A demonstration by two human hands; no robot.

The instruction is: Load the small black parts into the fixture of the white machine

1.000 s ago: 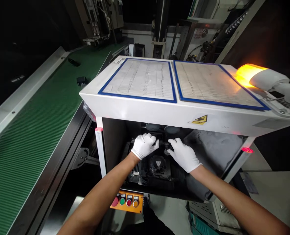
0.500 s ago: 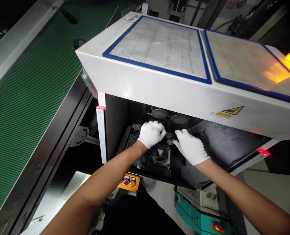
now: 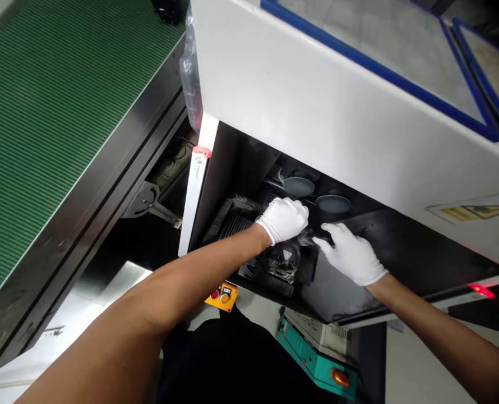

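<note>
Both my hands wear white gloves and reach into the dark opening of a white machine housing (image 3: 317, 106). My left hand (image 3: 283, 219) is curled around a dark part inside the opening. My right hand (image 3: 350, 255) lies just to its right, fingers stretched toward the same dark part (image 3: 309, 238), fingertips touching it. Below the hands sits a black moulded fixture (image 3: 283, 261). Two grey round discs (image 3: 299, 186) hang above the hands. How the part is gripped is hidden in shadow.
A green ribbed conveyor belt (image 3: 51, 123) with a steel frame runs along the left. An orange button box (image 3: 223, 294) sits below the opening. A teal unit (image 3: 317, 359) stands on the floor. Red lights (image 3: 480, 290) glow on the frame posts. Blue-bordered sheets (image 3: 384, 39) cover the top.
The view has moved closer and lower toward the opening. Both hands stay on the dark part inside, having shifted only slightly.
</note>
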